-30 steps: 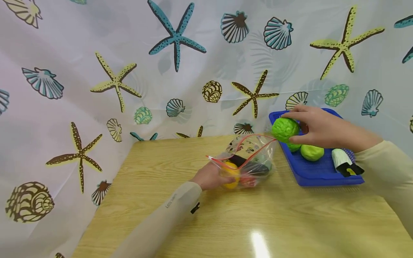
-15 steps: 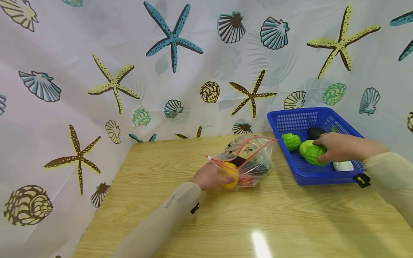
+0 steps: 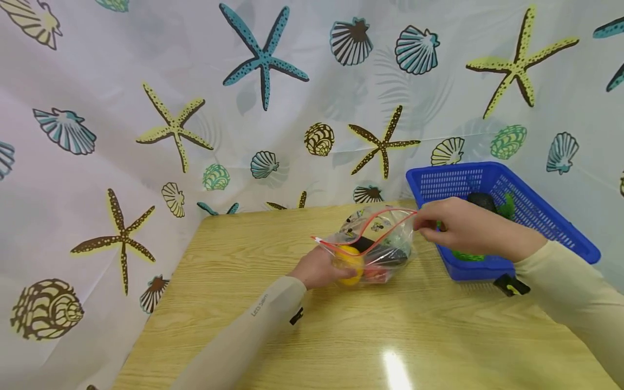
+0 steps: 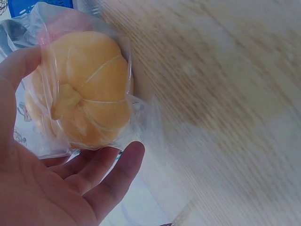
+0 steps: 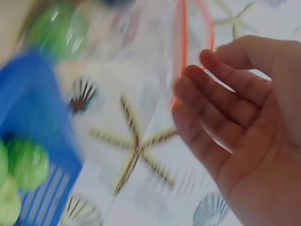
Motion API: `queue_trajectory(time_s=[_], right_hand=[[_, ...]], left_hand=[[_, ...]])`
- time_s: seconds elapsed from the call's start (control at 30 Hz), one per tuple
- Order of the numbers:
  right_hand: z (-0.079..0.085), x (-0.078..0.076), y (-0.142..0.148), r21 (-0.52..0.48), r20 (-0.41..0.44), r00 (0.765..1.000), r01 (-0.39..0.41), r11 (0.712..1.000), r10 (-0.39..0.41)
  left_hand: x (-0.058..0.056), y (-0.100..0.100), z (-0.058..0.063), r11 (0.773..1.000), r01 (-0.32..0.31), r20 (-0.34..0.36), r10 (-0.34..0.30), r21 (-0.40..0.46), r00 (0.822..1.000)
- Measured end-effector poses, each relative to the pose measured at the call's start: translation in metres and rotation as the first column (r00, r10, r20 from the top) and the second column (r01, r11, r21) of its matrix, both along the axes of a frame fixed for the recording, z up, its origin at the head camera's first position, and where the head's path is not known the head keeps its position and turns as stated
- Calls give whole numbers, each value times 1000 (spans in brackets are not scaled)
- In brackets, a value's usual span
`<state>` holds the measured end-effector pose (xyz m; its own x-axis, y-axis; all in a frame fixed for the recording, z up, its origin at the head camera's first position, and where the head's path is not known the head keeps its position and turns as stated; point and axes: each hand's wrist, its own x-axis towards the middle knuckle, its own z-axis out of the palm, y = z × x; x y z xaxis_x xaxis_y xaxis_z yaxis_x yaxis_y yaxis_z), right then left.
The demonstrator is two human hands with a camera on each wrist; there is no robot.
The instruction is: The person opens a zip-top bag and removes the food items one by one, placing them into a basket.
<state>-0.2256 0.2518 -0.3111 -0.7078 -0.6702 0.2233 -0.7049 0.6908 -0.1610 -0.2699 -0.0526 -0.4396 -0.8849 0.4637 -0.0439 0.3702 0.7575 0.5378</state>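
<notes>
A clear zip bag (image 3: 392, 254) with a red seal lies on the table, its mouth parted. Inside are an orange toy pumpkin (image 4: 89, 89), something dark and a red item (image 3: 375, 273). My left hand (image 3: 322, 267) grips the bag low on its left side, thumb and fingers curled about the pumpkin through the plastic. My right hand (image 3: 455, 225) is at the bag's right corner, fingers loosely bent, fingertips right at the red seal (image 5: 185, 42). Nothing shows between its thumb and index finger in the right wrist view.
A blue plastic basket (image 3: 575, 238) stands right of the bag, partly behind my right arm. It holds a dark round item (image 3: 481, 201) and green toy vegetables (image 5: 28, 164). A shell-and-starfish curtain (image 3: 292, 124) hangs behind the wooden table (image 3: 244, 244).
My right hand carried a green toy cabbage, lowered it into the basket and let go, then came back left to the bag's corner. The left hand stays on the bag.
</notes>
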Motion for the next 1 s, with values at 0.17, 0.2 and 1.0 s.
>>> queue_trajectory(time_s=[0.17,0.2,1.0], right_hand=[[-8,-9,-38,2,-35,995,-94,996,94],[-11,-12,-44,6,-37,994,-107,994,107],[-35,-49,-75,46,-43,999,-24,999,26]], left_hand=[[0,-2,0,1000,-25,11,25,8,1000],[0,-2,-1,1000,-30,15,30,7,999],[-1,-3,-5,998,-59,25,59,11,998]])
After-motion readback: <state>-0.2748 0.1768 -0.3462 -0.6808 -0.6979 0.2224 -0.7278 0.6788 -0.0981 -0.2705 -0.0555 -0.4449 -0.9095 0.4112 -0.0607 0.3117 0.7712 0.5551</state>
